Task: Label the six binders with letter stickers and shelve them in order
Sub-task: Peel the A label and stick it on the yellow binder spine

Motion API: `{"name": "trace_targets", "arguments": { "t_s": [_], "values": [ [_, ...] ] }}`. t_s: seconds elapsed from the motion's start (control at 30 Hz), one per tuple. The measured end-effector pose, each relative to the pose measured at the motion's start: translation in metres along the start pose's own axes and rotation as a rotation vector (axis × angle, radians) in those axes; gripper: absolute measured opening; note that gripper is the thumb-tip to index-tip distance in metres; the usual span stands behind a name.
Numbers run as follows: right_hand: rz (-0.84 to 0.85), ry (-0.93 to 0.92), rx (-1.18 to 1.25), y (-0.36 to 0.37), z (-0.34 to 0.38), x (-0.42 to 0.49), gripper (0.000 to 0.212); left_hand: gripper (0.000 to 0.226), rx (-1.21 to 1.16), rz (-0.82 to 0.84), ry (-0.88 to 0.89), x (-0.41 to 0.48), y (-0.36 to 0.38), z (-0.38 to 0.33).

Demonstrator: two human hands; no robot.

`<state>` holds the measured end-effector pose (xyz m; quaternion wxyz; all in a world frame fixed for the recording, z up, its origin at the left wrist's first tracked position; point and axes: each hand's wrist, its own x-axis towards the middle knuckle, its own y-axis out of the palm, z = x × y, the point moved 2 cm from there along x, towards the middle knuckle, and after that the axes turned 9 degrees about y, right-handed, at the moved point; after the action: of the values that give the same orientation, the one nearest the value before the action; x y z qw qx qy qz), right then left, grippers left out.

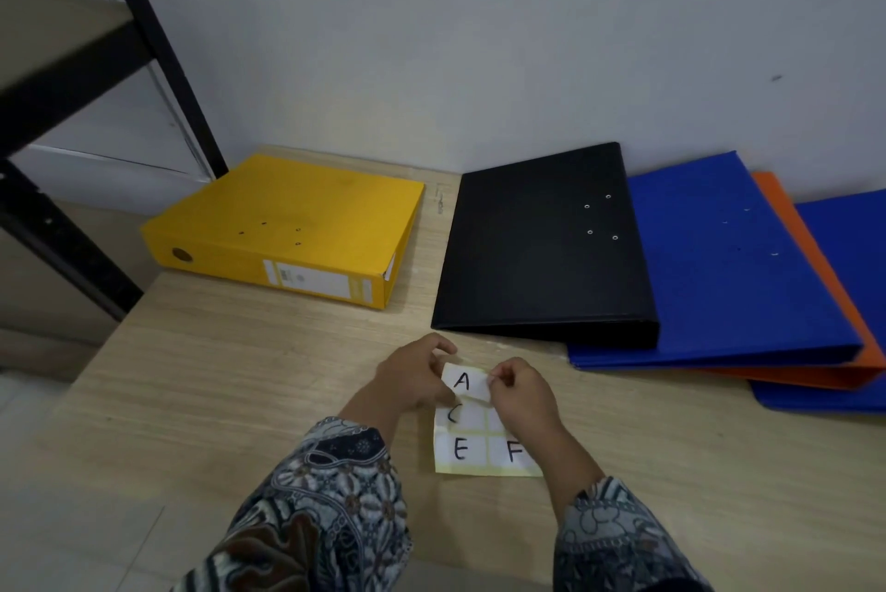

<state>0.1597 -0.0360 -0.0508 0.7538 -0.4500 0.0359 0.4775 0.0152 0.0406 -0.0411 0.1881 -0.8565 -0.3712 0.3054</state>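
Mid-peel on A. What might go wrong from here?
1. The A sticker is pinched at both edges by the left hand and right hand. It may curl, crease or stick to a finger.
2. The sheet lies loose on the table, so the pull may drag it.
3. The black binder, blue binder, orange binder and second blue binder overlap. The two blues look alike, so letters could get swapped.

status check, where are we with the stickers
Left hand and right hand both pinch A sticker at top of sticker sheet. Binders flat on table, no letters showing. Nothing blocking.
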Motion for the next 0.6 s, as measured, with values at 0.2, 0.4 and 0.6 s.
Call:
{"name": "trace_targets", "arguments": {
  "t_s": [0.2, 0.4, 0.6],
  "values": [
    [0.135, 0.062, -0.009, -0.011, 0.013, -0.005, 0.010, 0.064, 0.148, -0.082, 0.067, -0.009, -0.001, -0.001],
    [0.251, 0.048, -0.028, -0.022, 0.025, -0.010, 0.008, 0.071, 0.441, -0.154, 0.075, -0.015, 0.003, -0.004],
    [0.326, 0.034, -0.083, -0.027, 0.030, -0.013, 0.008, 0.072, 0.493, -0.187, 0.036, -0.021, 0.011, 0.002]
  ]
}}
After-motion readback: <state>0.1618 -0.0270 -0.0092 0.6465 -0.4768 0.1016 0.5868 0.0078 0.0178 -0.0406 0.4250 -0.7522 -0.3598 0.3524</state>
